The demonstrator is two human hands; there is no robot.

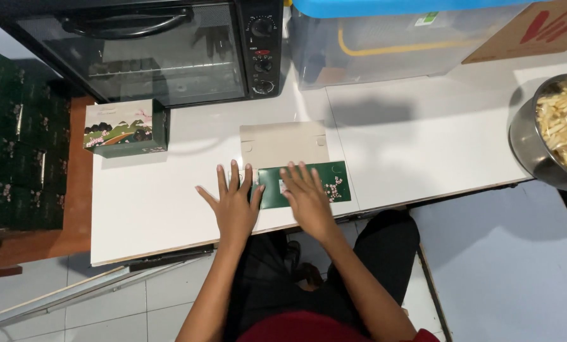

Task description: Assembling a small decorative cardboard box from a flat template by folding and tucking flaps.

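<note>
A flat, unfolded cardboard box (296, 152) lies on the white table (423, 133), its plain tan inside facing up at the back and a dark green printed panel (334, 183) folded toward me. My left hand (233, 202) rests flat with fingers spread at the green panel's left edge. My right hand (305, 196) presses flat on top of the green panel. Neither hand grips anything.
An assembled green printed box (125, 130) stands at the left. Behind it sits a black toaster oven (169, 50). A stack of green boxes (18, 145) lies far left. A clear bin with blue lid (397, 44) is behind; a metal bowl of pale sticks (559, 130) sits right.
</note>
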